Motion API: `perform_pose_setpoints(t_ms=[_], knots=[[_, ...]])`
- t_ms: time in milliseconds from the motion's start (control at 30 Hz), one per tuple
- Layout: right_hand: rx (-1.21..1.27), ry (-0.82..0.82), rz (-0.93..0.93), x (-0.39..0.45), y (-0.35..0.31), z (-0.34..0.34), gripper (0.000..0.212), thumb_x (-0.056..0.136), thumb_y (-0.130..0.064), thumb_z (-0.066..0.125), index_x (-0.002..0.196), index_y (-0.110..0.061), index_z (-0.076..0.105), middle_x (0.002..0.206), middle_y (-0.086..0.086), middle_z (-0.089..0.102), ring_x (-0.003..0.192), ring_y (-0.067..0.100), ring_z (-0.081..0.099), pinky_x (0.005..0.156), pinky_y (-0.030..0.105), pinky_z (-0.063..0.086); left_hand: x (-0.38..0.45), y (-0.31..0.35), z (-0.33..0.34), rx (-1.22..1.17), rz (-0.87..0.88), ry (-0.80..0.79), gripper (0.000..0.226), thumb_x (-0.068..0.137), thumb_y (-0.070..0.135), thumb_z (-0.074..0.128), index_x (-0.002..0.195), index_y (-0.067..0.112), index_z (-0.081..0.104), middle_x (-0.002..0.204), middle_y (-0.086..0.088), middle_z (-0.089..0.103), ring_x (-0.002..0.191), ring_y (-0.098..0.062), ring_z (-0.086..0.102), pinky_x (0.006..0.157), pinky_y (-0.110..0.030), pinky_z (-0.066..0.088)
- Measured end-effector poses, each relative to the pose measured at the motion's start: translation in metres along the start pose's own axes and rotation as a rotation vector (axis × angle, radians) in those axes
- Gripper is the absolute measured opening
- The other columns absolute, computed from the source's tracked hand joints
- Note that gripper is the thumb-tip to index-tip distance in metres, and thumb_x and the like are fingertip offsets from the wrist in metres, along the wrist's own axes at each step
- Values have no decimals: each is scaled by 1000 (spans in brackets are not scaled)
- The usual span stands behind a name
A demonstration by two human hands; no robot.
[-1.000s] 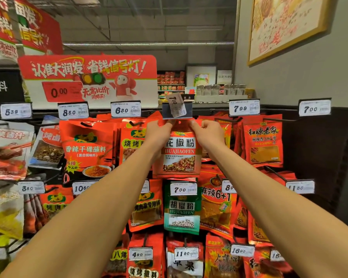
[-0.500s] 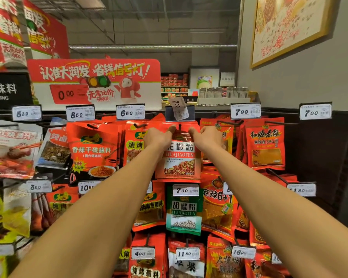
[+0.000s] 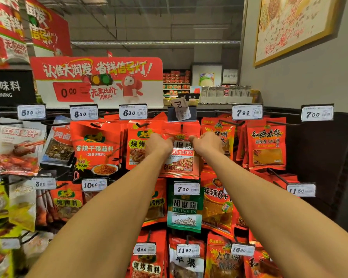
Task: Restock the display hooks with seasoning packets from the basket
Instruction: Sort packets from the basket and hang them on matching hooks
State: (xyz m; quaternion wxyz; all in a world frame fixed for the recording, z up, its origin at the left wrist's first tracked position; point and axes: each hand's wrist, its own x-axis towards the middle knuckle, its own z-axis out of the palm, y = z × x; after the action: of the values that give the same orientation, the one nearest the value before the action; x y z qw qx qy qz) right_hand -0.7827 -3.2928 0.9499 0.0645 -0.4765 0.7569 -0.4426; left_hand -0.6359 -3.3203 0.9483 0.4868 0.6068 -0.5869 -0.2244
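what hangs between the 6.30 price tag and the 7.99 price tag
In the head view, a crooked 7.00 tag in its holder, with the red huajiaofen packet below, held by both hands.

Dim store light; glare on glossy packets; wide-angle bending at edges; soft blur throughout.

A grey wall (image 3: 301, 83) rises on the right, carrying a gold-framed picture (image 3: 293, 27). Overhead runs a dim ceiling (image 3: 159, 19) of dark metal grid and pipes. A red-and-white promotional sign (image 3: 96, 81) tops the rack, and distant shelves (image 3: 176, 81) of red goods stand behind.
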Motion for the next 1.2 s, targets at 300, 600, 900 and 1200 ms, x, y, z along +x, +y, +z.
perform_pose_setpoints(t_ms=[300, 600, 900, 1200], knots=[[144, -224, -156, -31, 52, 5, 49, 82, -40, 80, 113, -23, 47, 98, 0, 70, 81, 20, 66, 68, 35, 51, -22, -49, -25, 173, 212, -331, 57, 71, 16, 87, 118, 14, 54, 112, -4, 67, 97, -25, 62, 85, -36, 53], [-129, -76, -131, -37, 50, 16, 48, 89, -52, 68, 117, -19, 47, 118, 10, 66, 106, 36, 63, 76, 41, 45, -42, -54, -2, 386, 170, -126, 43, 84, 31, 77, 112, 13, 50, 117, -15, 63, 107, -40, 62, 78, -43, 51], [50, -54, -143, -58, 75, 1, 35, 93, -53, 61, 109, -22, 61, 103, -1, 70, 95, 24, 65, 79, 41, 53, -55, -63, -23, 175, 183, -154, 33, 84, 41, 78, 84, 10, 64, 86, -2, 68, 86, -27, 65, 74, -40, 54], [644, -215, 86, -114, 103, -10, 21, 98, -13, 58, 78, -10, 64, 61, 4, 67, 42, 16, 57, 37, 23, 39, -91, -90, -55, -331, -1, -396, 17, 99, 20, 57, 91, 13, 70, 69, 3, 73, 57, -10, 67, 53, -24, 54]])
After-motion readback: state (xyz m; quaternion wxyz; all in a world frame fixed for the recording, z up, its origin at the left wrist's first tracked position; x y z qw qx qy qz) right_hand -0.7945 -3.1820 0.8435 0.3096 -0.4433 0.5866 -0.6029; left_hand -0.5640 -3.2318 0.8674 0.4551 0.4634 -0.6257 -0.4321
